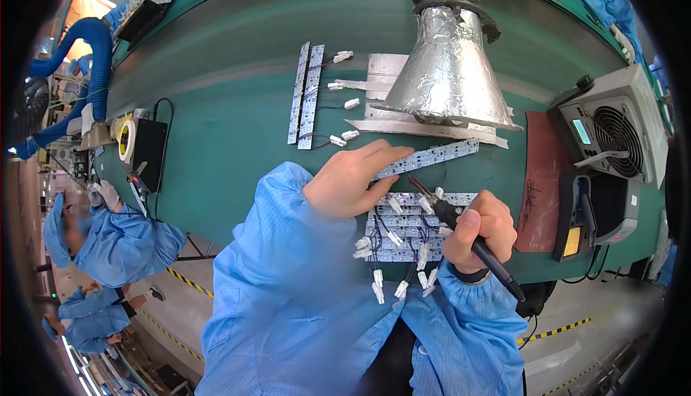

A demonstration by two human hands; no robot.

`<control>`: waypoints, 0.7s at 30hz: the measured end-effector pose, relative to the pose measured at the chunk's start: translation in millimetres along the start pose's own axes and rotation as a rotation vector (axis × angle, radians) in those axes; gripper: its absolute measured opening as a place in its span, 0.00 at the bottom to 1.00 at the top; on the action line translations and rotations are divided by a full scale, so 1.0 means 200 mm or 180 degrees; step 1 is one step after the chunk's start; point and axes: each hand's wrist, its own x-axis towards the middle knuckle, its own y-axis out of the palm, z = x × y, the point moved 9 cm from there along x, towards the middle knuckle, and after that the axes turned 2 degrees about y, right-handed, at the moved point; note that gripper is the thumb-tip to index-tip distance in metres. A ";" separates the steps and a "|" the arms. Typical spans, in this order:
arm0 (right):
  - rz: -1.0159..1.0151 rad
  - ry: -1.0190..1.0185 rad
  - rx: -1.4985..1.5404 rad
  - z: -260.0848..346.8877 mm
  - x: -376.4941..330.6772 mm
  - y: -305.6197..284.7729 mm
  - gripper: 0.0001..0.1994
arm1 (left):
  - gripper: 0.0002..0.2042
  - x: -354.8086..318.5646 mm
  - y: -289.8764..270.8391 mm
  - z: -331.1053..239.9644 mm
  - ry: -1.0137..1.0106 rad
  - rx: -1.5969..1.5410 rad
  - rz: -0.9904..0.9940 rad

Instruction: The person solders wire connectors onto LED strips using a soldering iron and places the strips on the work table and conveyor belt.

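A green counter (237,130) is seen from above, with two blue-sleeved forearms entering from the lower edge. The left hand (345,180) is laid flat across one end of a long narrow LED strip board (432,158), the fingers (385,155) stretched out and pressed down on it, apparently so that the board is kept from sliding. The board lies at a slant, its near end resting over a stack of similar strip boards (403,230) from which short wires with white plug connectors (378,284) hang toward the counter's edge.

A black-handled soldering iron (468,238) is held in the right hand (479,230) like a pen, the fingers wrapped tight around the grip. Its tip (416,182) is angled up and left and is brought to the underside edge of the held board; whether metal actually touches the board cannot be told at this size.

Directly behind the work, a foil-wrapped fume hood (446,72) is hung low, presumably placed there to draw smoke away. Two more strip boards (306,94) with wired connectors are laid apart on the counter to the left. A soldering station with a fan grille (612,133) stands at the right, beside a brown mat (543,180). Other workers in blue coats (115,241) are visible at the far left.
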 end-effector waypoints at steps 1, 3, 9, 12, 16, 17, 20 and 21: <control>-0.0031 -0.0015 -0.0013 0.00 0.00 0.00 0.14 | 0.22 0.00 0.00 0.00 0.0000 0.0014 0.0006; 0.0013 -0.0016 -0.0026 0.00 0.00 0.00 0.14 | 0.21 0.00 0.01 0.00 -0.0001 0.0026 0.0014; -0.0010 -0.0067 -0.0008 0.00 0.00 0.01 0.15 | 0.21 0.00 0.01 0.00 0.0013 0.0087 0.0016; -0.0011 -0.0073 -0.0006 0.00 0.00 0.02 0.15 | 0.21 0.00 0.00 -0.01 0.0048 0.0093 -0.0012; -0.0008 -0.0092 -0.0007 0.00 0.00 0.02 0.15 | 0.22 0.00 0.00 -0.01 0.0056 0.0104 -0.0018; -0.0005 -0.0092 -0.0007 0.00 0.00 0.02 0.15 | 0.22 0.00 0.00 -0.02 0.0079 0.0109 -0.0017; -0.0014 -0.0117 -0.0041 0.00 0.00 0.02 0.15 | 0.22 0.00 0.00 -0.02 0.0113 0.0111 -0.0034; -0.0008 -0.0126 -0.0041 0.00 0.00 0.02 0.15 | 0.22 0.00 0.00 -0.02 0.0096 0.0118 -0.0031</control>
